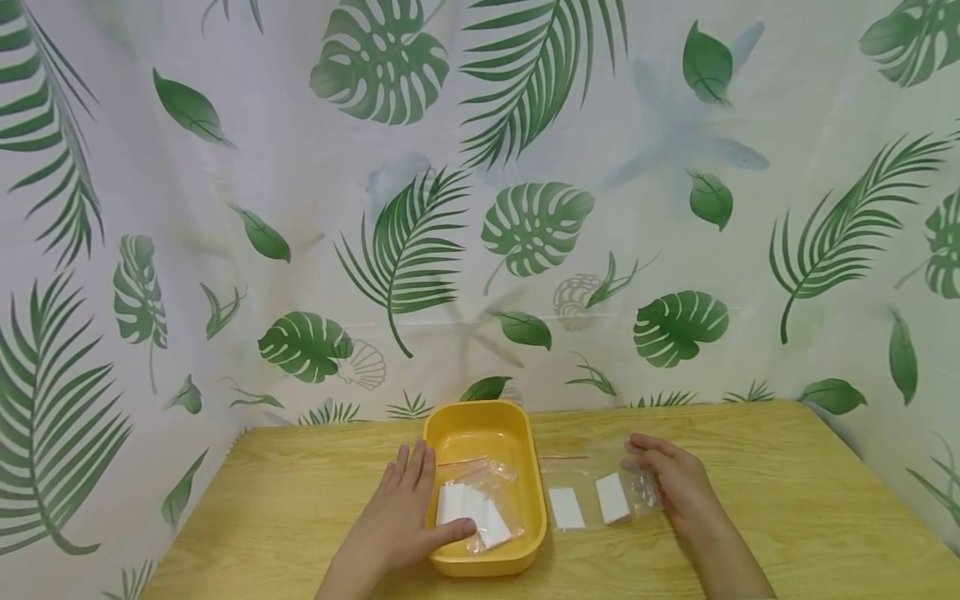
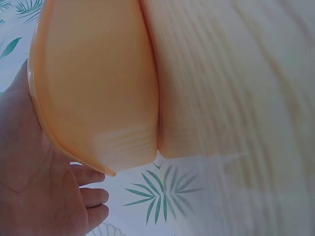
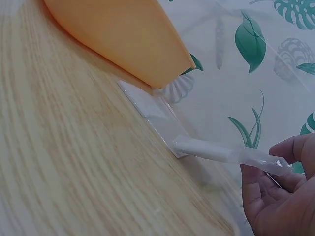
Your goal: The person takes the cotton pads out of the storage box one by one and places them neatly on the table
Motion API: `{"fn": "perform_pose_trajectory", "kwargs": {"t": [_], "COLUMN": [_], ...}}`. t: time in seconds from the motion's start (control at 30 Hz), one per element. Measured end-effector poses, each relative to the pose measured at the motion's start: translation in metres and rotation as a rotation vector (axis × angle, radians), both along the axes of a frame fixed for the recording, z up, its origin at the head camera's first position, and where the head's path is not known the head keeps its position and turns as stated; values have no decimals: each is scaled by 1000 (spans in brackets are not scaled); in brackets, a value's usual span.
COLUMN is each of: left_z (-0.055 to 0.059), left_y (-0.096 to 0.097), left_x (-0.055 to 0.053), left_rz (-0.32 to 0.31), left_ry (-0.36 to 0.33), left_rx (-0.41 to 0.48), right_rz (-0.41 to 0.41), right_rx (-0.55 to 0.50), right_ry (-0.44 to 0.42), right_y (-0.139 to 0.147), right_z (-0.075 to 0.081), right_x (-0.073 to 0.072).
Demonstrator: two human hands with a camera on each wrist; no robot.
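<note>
The left grip (image 1: 401, 517) is a bare hand with slim fingers (image 1: 421, 468), rounded fingertips (image 2: 101, 196) and faint creases in the palm (image 2: 42, 194). The right grip (image 1: 678, 483) is likewise bare. The left forearm (image 1: 348, 575) and right forearm (image 1: 727, 550) are uncovered as far as the head view shows.

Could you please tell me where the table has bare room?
Two patches of table look bare: between its left edge and the left hand, and between the right hand and the table's right edge. Between the hands it is crowded: the yellow tub holds bagged white pieces, and clear plastic with more reaches from beside it to the right hand.
</note>
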State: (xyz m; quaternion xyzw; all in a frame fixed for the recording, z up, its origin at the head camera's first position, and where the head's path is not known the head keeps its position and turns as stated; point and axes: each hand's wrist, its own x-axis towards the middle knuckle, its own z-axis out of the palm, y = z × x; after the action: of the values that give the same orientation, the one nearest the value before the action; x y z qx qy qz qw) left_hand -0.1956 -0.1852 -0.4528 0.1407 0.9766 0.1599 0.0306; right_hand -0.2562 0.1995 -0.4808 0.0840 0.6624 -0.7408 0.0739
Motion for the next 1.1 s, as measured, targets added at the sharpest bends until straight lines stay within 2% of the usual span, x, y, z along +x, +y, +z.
{"fn": "perform_pose_trajectory", "kwargs": {"t": [0.27, 0.63, 0.73, 0.93, 1.1], "left_z": [0, -1, 0, -1, -1], "left_y": [1, 1, 1, 1, 1], "left_x": [0, 0, 0, -1, -1], "left_rz": [-1, -2, -2, -1, -1], "left_ry": [-2, -1, -5, -7, -12], "left_rx": [-10, -13, -13, -12, 7], "right_rz": [-29, -50, -52, -15, 5], "right_rx": [-3, 45, 122, 393, 427], "right_ry": [1, 11, 24, 74, 92], "right_y": [2, 5, 6, 7, 6], "right_z": [-3, -6, -7, -8, -8], "right_x": [0, -2, -2, -1, 0]}}
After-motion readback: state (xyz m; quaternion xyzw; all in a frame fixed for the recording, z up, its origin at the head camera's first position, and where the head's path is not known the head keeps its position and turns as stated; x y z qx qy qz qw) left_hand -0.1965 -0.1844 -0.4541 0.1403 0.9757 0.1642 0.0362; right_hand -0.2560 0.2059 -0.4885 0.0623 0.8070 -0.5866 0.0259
